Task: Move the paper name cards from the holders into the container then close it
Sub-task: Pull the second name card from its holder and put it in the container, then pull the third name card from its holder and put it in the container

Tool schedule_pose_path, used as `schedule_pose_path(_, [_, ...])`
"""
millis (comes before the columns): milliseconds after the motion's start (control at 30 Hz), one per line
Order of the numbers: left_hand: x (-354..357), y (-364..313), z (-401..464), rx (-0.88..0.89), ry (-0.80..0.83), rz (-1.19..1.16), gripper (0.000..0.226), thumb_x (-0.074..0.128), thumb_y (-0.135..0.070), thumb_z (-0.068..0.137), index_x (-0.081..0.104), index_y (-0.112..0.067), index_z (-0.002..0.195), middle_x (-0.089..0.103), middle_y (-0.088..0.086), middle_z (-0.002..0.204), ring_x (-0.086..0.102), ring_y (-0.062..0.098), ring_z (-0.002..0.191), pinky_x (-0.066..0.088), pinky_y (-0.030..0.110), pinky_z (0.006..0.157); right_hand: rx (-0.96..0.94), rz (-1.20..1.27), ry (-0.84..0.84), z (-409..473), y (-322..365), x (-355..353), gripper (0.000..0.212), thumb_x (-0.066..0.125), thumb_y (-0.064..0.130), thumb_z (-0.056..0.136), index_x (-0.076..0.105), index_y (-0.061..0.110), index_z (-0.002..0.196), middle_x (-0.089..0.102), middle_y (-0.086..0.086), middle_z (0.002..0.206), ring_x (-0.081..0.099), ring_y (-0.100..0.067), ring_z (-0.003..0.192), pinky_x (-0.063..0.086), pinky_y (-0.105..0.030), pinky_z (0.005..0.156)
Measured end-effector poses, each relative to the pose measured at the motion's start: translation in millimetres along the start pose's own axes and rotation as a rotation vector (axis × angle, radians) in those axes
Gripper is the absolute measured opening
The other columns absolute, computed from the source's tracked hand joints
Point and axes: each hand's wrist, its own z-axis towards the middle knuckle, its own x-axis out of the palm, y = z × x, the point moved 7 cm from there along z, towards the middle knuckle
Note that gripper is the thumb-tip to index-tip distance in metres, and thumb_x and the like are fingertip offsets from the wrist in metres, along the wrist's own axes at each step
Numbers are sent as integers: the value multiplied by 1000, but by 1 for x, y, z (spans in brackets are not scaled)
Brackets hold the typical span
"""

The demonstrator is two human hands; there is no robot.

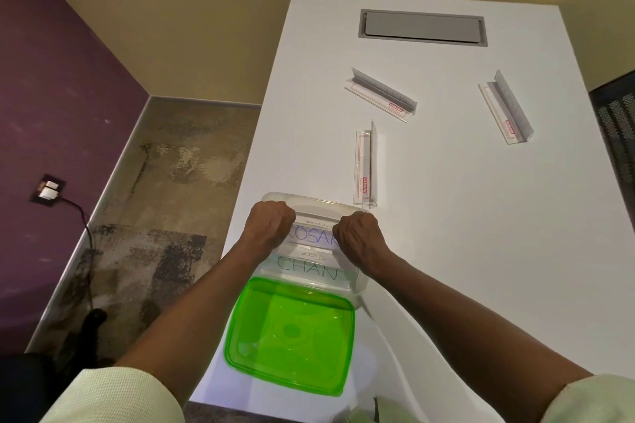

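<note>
Both grips curled: left hand (269, 223) and right hand (359, 237) pinch a name card (314, 216) over the clear container (360, 282), green lid (290, 336) nearer the body

lid (290, 336) – bright green | table (446, 216) – white | wall (51, 79) – purple | floor (165, 182) – mottled grey-brown

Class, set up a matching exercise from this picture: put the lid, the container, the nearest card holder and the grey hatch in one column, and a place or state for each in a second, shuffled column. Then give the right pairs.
Things:
1. lid
2. container
3. nearest card holder
4. grey hatch

Places or states:
A. set into the far end of the table
B. green, lying nearest the person
C. empty, just beyond the container
D. holds name cards, both hands at it

Pairs: 1-B, 2-D, 3-C, 4-A
</note>
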Motion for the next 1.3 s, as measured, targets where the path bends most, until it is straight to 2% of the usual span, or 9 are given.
schedule_pose_path(100, [0, 0, 0, -8, -17, -9, 27, 44, -5, 91, 68, -16, 94, 70, 6, 95, 68, 26, 85, 46, 28, 67, -9, 4, -1, 0, 2, 1, 30, 39, -4, 94, 50, 18, 78, 46, -1, 72, 43, -19, 66, 33, -31, 63])
schedule_pose_path(367, [2, -2, -3, -40, -30, -26, 24, 47, -7, 91, 69, -16, 92, 71, 6, 92, 69, 25, 83, 49, 28, 68, -4, -6, 21, 0, 3, 7, 28, 41, -1, 95, 58, 16, 83, 47, -1, 72, 43, -17, 68, 33, -30, 62])
schedule_pose_path(633, [-15, 0, -4, -63, -12, -71, 13, 59, -4, 84, 68, -13, 81, 69, 10, 80, 67, 30, 72, 39, 27, 57, -3, 70, -89, -12, -1, -11, 23, 40, 2, 94, 60, 12, 96, 64, -7, 88, 56, -26, 83, 34, -31, 62])
schedule_pose_path(733, [-36, -3, -2, -79, -78, -138, 6, 67, -16, 85, 71, -14, 82, 70, 9, 81, 67, 29, 72, 44, 28, 59, 30, 116, -204, -27, -13, -35, 12, 56, 5, 85, 64, 13, 80, 64, -7, 71, 59, -26, 69, 39, -27, 55])
schedule_pose_path(800, [-41, 0, 2, -94, -107, -202, 10, 66, -23, 87, 73, -15, 88, 72, 9, 86, 68, 28, 75, 48, 29, 64, 70, 174, -306, -30, -21, -49, 19, 74, 3, 67, 61, 13, 56, 59, -7, 50, 56, -26, 49, 41, -23, 45])
schedule_pose_path(900, [-61, -7, 3, -123, -188, -278, 11, 64, -21, 89, 74, -16, 91, 73, 8, 88, 68, 28, 76, 50, 30, 65, 123, 277, -378, -47, -42, -60, 37, 77, -4, 57, 48, 15, 45, 52, -10, 40, 42, -23, 37, 30, -21, 42])
schedule_pose_path(1100, [-108, -37, 7, -198, -363, -424, 20, 53, -11, 92, 73, -13, 90, 72, 8, 84, 64, 28, 75, 43, 28, 61, 211, 373, -463, -83, -93, -57, 54, 76, -7, 50, 30, 20, 49, 39, -6, 37, 22, -18, 42, 10, -18, 45])
schedule_pose_path(1200, [-127, -56, 14, -225, -356, -482, 21, 50, -3, 86, 67, -11, 77, 67, 7, 74, 60, 28, 66, 40, 30, 56, 247, 366, -516, -103, -118, -49, 56, 75, -5, 48, 25, 20, 54, 20, 0, 46, 19, -18, 44, 13, -21, 47])
schedule_pose_path(1300, [-142, -77, 23, -229, -317, -550, 21, 50, 1, 80, 59, -12, 66, 56, 6, 64, 45, 25, 58, 41, 31, 54, 290, 357, -557, -119, -142, -40, 58, 74, -7, 44, 24, 19, 56, 17, 2, 51, 17, -19, 46, 7, -21, 49])
